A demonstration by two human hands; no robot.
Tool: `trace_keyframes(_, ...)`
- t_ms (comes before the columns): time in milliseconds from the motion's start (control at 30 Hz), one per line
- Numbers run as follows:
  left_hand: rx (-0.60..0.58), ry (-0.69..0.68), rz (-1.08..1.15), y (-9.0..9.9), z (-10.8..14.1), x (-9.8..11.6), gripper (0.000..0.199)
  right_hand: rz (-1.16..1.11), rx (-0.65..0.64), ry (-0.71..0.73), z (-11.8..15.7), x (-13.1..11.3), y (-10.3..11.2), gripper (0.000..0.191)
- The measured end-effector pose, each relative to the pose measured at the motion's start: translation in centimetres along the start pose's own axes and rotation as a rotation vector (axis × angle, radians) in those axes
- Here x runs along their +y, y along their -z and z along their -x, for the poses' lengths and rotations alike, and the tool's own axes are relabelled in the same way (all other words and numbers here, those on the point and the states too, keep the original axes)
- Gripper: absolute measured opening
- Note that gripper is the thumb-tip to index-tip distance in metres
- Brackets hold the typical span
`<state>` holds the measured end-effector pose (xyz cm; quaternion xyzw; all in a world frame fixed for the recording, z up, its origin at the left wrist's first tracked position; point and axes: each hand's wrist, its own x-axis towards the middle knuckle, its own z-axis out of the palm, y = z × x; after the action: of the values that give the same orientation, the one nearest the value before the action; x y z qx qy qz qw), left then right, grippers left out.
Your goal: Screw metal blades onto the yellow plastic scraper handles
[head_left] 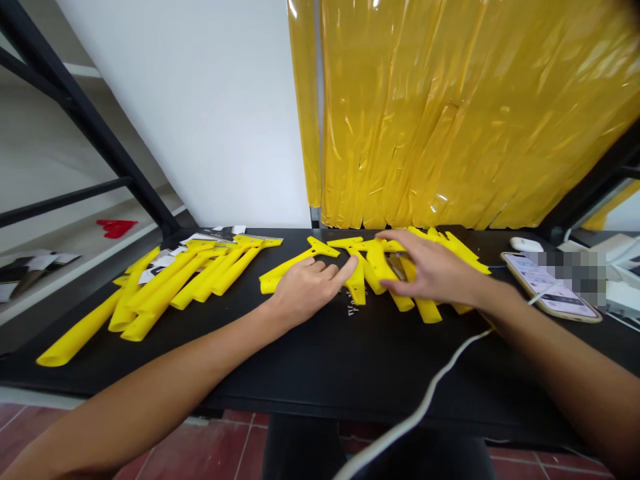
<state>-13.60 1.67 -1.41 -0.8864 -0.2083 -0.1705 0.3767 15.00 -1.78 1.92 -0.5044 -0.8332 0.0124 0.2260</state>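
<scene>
Over the middle of the black table, my left hand (313,288) has its index finger stretched toward a yellow handle piece (357,283), the other fingers curled; whether it pinches anything is hidden. My right hand (433,267) has thumb and fingers spread around the end of another yellow piece (380,263); contact is unclear. Just beyond my left hand lies a yellow T-shaped handle (290,265). Small screws (353,309) lie on the table between the hands. More yellow handles (425,303) are under and behind my right hand.
Several yellow handles (170,287) with blades and paper lie at the left. A phone (550,287) and a white earbud case (526,245) sit at the right. A white cable (425,400) crosses the table's front edge. Yellow plastic strips (450,120) hang behind.
</scene>
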Motion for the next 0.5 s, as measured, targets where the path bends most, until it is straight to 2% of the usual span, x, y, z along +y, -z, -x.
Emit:
trace_keyframes(133, -0.118, 0.136, 0.057, 0.1, -0.1, -1.1, 0.013, 0.154, 0.009, -0.174, 0.7, 6.4, 3.9, 0.072)
trace_keyframes(167, -0.147, 0.178, 0.056, 0.3, -0.1, -1.6, 0.014, 0.185, 0.019, -0.249, 1.0, 7.9, 4.6, 0.07)
trace_keyframes(233, -0.178, 0.271, 0.039, 0.7, -0.2, -2.4, 0.022, 0.209, -0.05, -0.363, 1.5, 10.5, 5.2, 0.065)
trace_keyframes(400, -0.249, 0.584, 0.081, 1.7, -0.3, -3.7, 0.041, 0.27, -0.111, -0.455, 1.8, 13.5, 4.1, 0.075)
trace_keyframes(500, -0.344, 0.684, 0.175, 1.4, -0.1, -4.1, 0.051, 0.27, -0.137, -0.465, 1.6, 14.2, 3.1, 0.074)
